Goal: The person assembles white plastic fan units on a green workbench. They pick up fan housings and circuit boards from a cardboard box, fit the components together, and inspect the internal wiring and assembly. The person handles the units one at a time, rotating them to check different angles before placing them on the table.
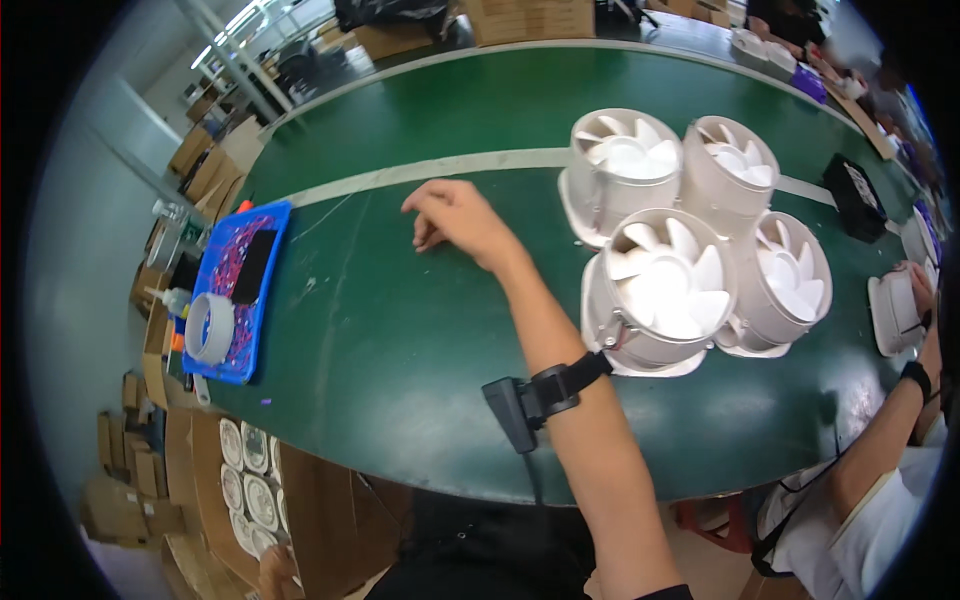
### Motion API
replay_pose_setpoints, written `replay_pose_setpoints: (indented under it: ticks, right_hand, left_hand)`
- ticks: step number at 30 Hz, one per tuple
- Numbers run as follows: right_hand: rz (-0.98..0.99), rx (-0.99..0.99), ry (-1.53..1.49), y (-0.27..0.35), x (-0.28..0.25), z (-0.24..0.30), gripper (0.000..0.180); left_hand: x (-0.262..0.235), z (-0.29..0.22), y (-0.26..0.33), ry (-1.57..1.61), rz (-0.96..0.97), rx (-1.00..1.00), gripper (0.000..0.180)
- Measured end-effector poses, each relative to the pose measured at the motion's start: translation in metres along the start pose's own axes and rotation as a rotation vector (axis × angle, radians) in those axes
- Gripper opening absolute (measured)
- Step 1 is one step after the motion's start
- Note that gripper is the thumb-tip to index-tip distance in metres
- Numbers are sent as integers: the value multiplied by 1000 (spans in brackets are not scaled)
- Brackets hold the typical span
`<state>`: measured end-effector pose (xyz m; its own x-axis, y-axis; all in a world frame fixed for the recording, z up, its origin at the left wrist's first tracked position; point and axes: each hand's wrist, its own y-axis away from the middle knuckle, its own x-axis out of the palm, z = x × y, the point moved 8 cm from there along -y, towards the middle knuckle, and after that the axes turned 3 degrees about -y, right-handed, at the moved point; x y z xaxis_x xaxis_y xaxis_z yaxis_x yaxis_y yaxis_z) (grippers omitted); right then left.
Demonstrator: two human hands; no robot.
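Observation:
My right hand (458,222) hovers over the middle of the green table (400,330), its fingers loosely bent and apart with nothing in them. A black strap with a small black device (525,405) is round that forearm. Low at the left, my left hand (275,572) is at an open carton (325,510) packed with round white plastic parts (260,500). Its fingers are mostly hidden, so whether it grips a part cannot be told. To the right of my right arm, several white round duct fans (668,285) with white blades stand grouped together, blades facing up.
A blue tray (252,350) at the table's left holds small red and blue pieces, a dark flat object (254,267) and a white ring (209,328). A black box (855,198) lies at the right. Beside it a co-worker's hand (918,285) touches a white part (893,315).

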<state>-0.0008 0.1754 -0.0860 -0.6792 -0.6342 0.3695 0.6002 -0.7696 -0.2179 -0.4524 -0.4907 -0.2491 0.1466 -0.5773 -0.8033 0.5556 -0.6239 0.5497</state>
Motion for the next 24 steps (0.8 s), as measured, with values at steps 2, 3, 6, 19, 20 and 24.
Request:
replay_pose_setpoints:
  ticks: [2, 3, 6, 19, 20, 24]
  right_hand:
    - [-22, 36, 7, 3, -6, 1, 24]
    - [-18, 31, 15, 2, -5, 4, 24]
    - [-61, 23, 27, 5, -14, 5, 26]
    - [-9, 37, 51, 4, 5, 0, 25]
    - [-41, 32, 75, 7, -10, 7, 24]
    - [-19, 59, 42, 8, -6, 1, 23]
  left_hand:
    - [-16, 6, 5, -52, -13, -51, 59]
    - [-24, 21, 10, -88, 40, -171, 66]
    - [-100, 0, 38, -47, -62, -160, 65]
    - [-365, -180, 86, 1348, -671, 398, 39]
    - [-377, -219, 51, 1544, -625, 546, 42]
    - [-422, -322, 37, 723, -832, 911, 60]
